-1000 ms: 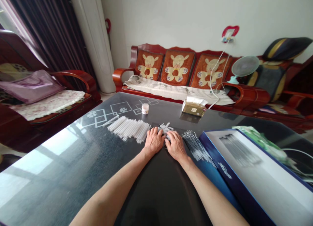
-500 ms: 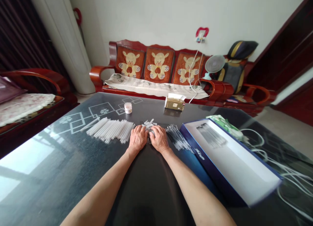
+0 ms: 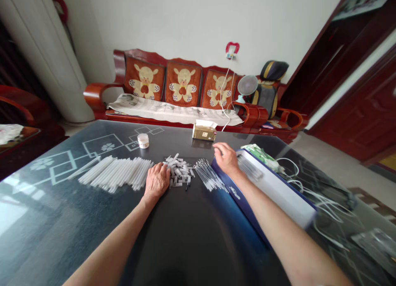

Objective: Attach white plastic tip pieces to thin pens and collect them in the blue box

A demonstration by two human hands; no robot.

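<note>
My left hand [image 3: 157, 179] lies palm down on the table, its fingers loosely spread and touching the edge of a heap of small white and grey cap-like pieces [image 3: 179, 171]. Left of it is a row of white translucent tubes [image 3: 114, 172], like pen barrels. My right hand [image 3: 227, 159] is raised at the near-left rim of the blue and white box [image 3: 278, 199], fingers loosely bent, with nothing visible in them. Beside that rim lies a bundle of thin refill-like sticks [image 3: 210, 175]. More thin sticks [image 3: 250, 168] lie inside the box, partly behind my right forearm.
A small white jar [image 3: 143, 140] and a tissue pack [image 3: 204, 130] stand toward the back of the dark glossy table [image 3: 179, 236]. Right of the box are a green and white packet [image 3: 262, 156] and white cables [image 3: 324, 203]. A wooden sofa [image 3: 102, 97] stands beyond.
My right hand has left the heap and moved right to the box. My left hand stays beside the heap, which is now uncovered. The view has turned right.
</note>
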